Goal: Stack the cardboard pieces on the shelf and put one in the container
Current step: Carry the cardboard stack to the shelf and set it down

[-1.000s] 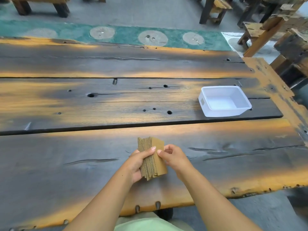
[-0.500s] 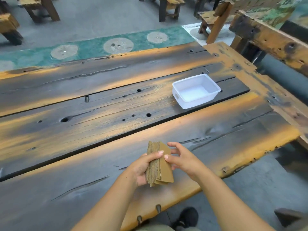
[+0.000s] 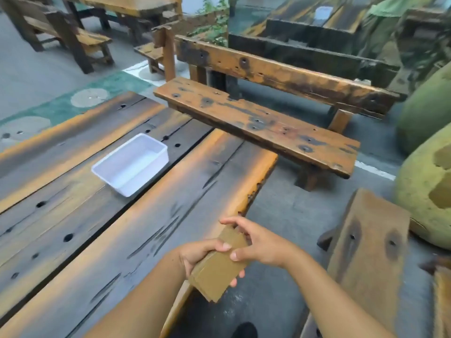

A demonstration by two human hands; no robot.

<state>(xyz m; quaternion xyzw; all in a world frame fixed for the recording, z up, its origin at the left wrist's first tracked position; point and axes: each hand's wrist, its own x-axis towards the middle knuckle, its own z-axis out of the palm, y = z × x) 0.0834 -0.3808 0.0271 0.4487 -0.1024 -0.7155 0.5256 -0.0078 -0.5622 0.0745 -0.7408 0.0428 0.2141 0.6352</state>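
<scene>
A stack of brown cardboard pieces lies flat in my left hand, held from below near the table's right edge. My right hand rests its fingers on the top and far end of the stack, gripping it too. An empty white plastic container stands on the dark wooden table, up and to the left of my hands. No shelf is clearly in view.
A wooden bench with a backrest stands right of the table's end. A wooden stool or plank is close on my right, beside large green-yellow rounded objects. More benches and tables stand behind. Grey floor lies between them.
The view has swung to the right, so the container now lies at left and the bench appears. The cardboard stack has tipped from on edge to flat, moving past the table's edge.
</scene>
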